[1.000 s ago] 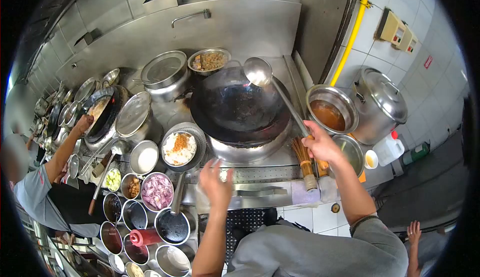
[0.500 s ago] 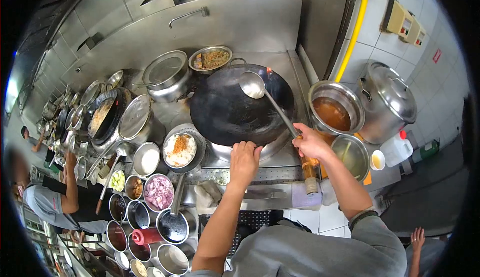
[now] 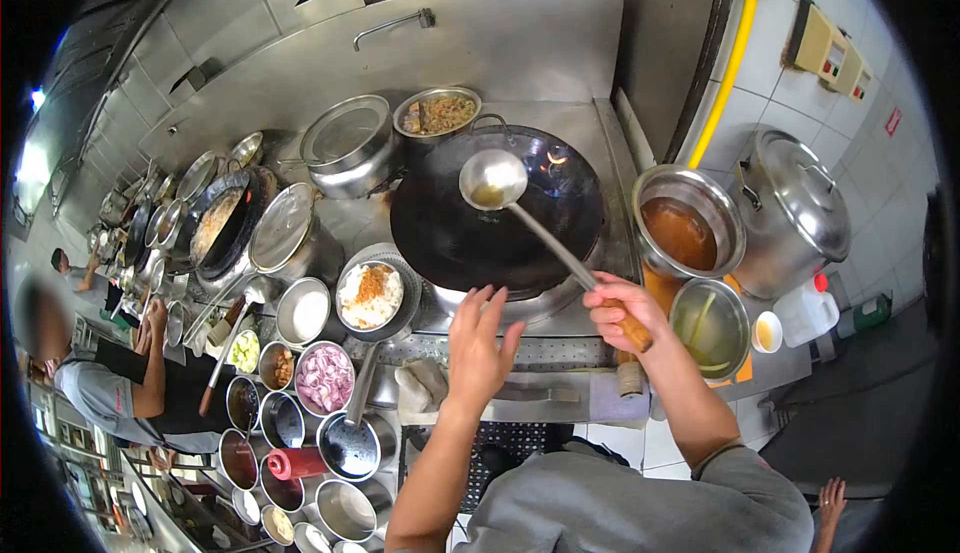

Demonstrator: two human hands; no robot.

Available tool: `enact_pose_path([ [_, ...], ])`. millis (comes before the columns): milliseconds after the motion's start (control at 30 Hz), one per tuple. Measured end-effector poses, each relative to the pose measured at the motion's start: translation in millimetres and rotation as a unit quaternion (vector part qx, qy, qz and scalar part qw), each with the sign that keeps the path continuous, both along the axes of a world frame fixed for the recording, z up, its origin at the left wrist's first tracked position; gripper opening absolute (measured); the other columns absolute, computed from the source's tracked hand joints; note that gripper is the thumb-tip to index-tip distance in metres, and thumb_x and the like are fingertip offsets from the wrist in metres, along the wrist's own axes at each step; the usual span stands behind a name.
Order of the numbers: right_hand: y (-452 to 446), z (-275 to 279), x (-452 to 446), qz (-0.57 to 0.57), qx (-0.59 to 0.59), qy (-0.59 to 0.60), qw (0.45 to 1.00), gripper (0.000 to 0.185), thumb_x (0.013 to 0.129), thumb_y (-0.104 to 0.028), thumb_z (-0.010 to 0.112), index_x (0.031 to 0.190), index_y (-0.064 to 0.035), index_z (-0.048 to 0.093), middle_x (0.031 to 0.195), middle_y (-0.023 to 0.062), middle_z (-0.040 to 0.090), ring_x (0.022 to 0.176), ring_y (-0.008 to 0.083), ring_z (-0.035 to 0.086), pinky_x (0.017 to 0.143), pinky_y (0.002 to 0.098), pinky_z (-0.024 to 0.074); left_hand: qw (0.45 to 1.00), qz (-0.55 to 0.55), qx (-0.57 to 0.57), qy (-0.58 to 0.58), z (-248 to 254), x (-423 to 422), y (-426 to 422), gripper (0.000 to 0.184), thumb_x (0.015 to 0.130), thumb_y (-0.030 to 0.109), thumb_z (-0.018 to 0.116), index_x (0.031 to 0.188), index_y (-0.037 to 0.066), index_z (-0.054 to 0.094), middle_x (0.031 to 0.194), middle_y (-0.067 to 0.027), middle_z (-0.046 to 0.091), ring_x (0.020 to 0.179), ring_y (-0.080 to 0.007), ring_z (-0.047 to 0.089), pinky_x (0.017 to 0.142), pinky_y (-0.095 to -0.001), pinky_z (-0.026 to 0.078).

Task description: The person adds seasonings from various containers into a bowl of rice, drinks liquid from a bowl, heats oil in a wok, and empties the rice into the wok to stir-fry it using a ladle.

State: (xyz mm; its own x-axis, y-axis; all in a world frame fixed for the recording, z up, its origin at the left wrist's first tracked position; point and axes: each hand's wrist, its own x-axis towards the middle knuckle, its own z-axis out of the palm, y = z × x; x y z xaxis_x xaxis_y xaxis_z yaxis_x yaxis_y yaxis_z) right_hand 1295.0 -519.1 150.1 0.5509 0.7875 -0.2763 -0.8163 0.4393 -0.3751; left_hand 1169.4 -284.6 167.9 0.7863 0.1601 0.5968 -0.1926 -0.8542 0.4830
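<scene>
Spanning most of the scene, a stainless-steel bench (image 3: 555,321) carries all cookware noted below. A wide, round, black metal wok (image 3: 430,215) sits on it near the centre, with a loop handle on its far side; small orange glints show inside, toward the far right. Standing at right is a tall, cylindrical, silver-coloured metal pot (image 3: 800,193) with its lid on. A long steel ladle (image 3: 548,240) with a round bowl and wooden grip extends over the wok, its bowl above the wok's interior; contact with the wok cannot be determined. Between wok and pot is a round steel bowl (image 3: 690,185) of brown liquid; just beside it, on the near side, stands a second steel bowl of pale liquid containing a green stalk (image 3: 703,318). The right hand (image 3: 622,305) is closed around the ladle's handle. The left hand (image 3: 480,348) is open and holds nothing, fingers extended at the wok's near edge; whether they touch it cannot be determined. Left of that hand is a mound of white rice (image 3: 362,305) with orange-brown topping, in a round bowl. Nearer are sliced purple onions (image 3: 325,378) and a red plastic squeeze bottle (image 3: 295,463), lying on its side.
</scene>
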Motion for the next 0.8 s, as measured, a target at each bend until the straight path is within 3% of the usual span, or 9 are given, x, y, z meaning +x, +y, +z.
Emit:
enact_pose_path([
  [167,-38.5,40.4,-38.5,-0.061,0.117,-0.004,0.991,0.043,0.098,-0.009,0.049,0.140,-0.0008,0.042,0.087,0.0033,0.052,0.054,0.0056,0.052,0.040,0.0258,0.0472,0.984,0.071,-0.129,0.097,-7.4,-90.8,47.6,0.037,0.085,0.008,0.071,0.120,-0.001,0.063,0.117,-0.0216,0.064,0.110,-0.0350,0.061,0.093,-0.0431,0.049],
  [200,-50.3,46.5,-44.6,-0.078,0.095,-0.032,0.992,0.039,0.098,-0.011,0.050,0.137,-0.0070,0.049,0.088,0.0037,0.052,0.054,0.0063,0.051,0.040,0.0267,0.0480,0.969,0.105,-0.197,0.106,-18.2,-103.8,65.2,0.035,0.087,0.009,0.070,0.120,-0.001,0.063,0.115,-0.0213,0.065,0.106,-0.0339,0.063,0.090,-0.0410,0.051],
  [267,-80.3,41.7,-59.3,-0.167,0.036,-0.054,0.984,0.032,0.097,-0.011,0.051,0.124,-0.0227,0.063,0.090,0.0056,0.054,0.052,0.0089,0.050,0.038,0.0275,0.0470,0.934,0.179,-0.286,0.113,-50.2,-121.7,104.1,0.031,0.092,0.013,0.065,0.119,-0.003,0.064,0.110,-0.0189,0.068,0.098,-0.0277,0.067,0.084,-0.0355,0.052],
  [367,-95.3,76.2,-86.2,-0.255,-0.149,-0.139,0.945,0.037,0.093,-0.008,0.053,0.129,-0.0165,0.054,0.084,0.0050,0.056,0.048,0.0086,0.047,0.036,0.0256,0.0402,0.929,0.191,-0.297,0.114,-48.4,-134.4,140.1,0.030,0.096,0.013,0.061,0.118,-0.007,0.062,0.108,-0.0178,0.070,0.095,-0.0223,0.066,0.084,-0.0333,0.052],
  [467,-100.8,92.4,-103.9,-0.344,-0.349,-0.146,0.859,0.049,0.091,-0.007,0.052,0.138,-0.0073,0.039,0.078,0.0034,0.056,0.045,0.0087,0.045,0.033,0.0255,0.0367,0.910,0.174,-0.357,0.123,-47.4,-134.9,157.4,0.030,0.096,0.012,0.061,0.119,-0.008,0.061,0.104,-0.0155,0.070,0.095,-0.0197,0.065,0.085,-0.0315,0.051],
  [567,-118.7,81.5,-106.8,-0.342,-0.509,-0.173,0.771,0.046,0.087,-0.006,0.055,0.132,-0.0085,0.047,0.070,0.0011,0.053,0.046,0.0091,0.047,0.035,0.0260,0.0369,0.929,0.162,-0.303,0.140,-61.9,-128.1,173.3,0.031,0.095,0.016,0.062,0.115,-0.008,0.064,0.106,-0.0166,0.070,0.095,-0.0208,0.066,0.085,-0.0328,0.052],
  [633,-126.6,78.6,-107.3,-0.324,-0.562,-0.185,0.738,0.051,0.084,-0.006,0.056,0.133,-0.0049,0.045,0.066,0.0010,0.051,0.047,0.0094,0.049,0.037,0.0277,0.0383,0.907,0.131,-0.374,0.141,-111.2,-119.6,199.2,0.033,0.095,0.016,0.062,0.117,-0.008,0.063,0.106,-0.0166,0.070,0.095,-0.0212,0.066,0.085,-0.0329,0.052],
  [700,-138.5,59.8,-102.8,-0.285,-0.631,-0.243,0.680,0.056,0.082,-0.006,0.058,0.136,-0.0027,0.043,0.066,0.0013,0.051,0.047,0.0093,0.048,0.038,0.0286,0.0392,0.909,0.122,-0.376,0.128,-104.6,-115.4,192.9,0.033,0.095,0.017,0.062,0.117,-0.008,0.063,0.104,-0.0158,0.070,0.094,-0.0207,0.066,0.084,-0.0323,0.052],
  [800,-125.0,77.0,-123.8,-0.338,-0.579,-0.205,0.713,0.057,0.084,-0.007,0.059,0.138,-0.0037,0.041,0.069,0.0011,0.051,0.047,0.0095,0.047,0.039,0.0275,0.0383,0.900,0.124,-0.383,0.165,-78.2,-106.6,176.7,0.033,0.096,0.017,0.062,0.118,-0.007,0.062,0.101,-0.0132,0.070,0.088,-0.0161,0.065,0.074,-0.0283,0.052],
])
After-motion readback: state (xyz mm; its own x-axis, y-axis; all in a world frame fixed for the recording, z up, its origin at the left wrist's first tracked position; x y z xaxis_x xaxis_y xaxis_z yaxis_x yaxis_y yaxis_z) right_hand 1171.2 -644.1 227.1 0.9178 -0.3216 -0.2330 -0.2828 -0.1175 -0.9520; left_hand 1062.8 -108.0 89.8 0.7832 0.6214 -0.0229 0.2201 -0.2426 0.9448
